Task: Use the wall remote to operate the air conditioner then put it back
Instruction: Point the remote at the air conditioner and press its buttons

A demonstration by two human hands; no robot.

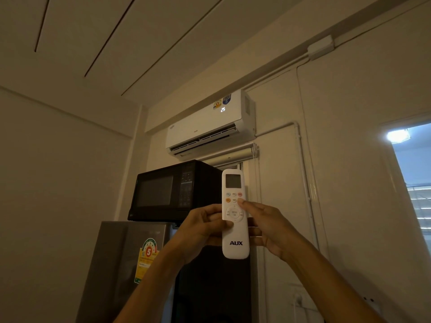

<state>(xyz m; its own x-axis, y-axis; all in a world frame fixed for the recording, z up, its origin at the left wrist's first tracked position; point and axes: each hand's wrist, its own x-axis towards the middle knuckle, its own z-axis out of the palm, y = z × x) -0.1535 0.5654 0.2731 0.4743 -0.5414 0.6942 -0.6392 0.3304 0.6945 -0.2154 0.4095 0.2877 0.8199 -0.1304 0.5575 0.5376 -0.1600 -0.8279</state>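
Observation:
A white AUX remote (235,238) is held upright in front of me, its top pointing up toward the white air conditioner (210,124) mounted high on the wall. The unit's display glows 25 and its flap is open. My left hand (205,227) grips the remote's left side around the middle. My right hand (263,227) holds the right side, with its thumb tip resting on a button just above the round menu pad. The remote's wall holder is not in view.
A black microwave (172,190) sits on a grey fridge (130,264) below the air conditioner. A rolled blind (233,157) hangs under the unit. A bright window (412,178) is at the right. A wall socket (298,299) is low on the right wall.

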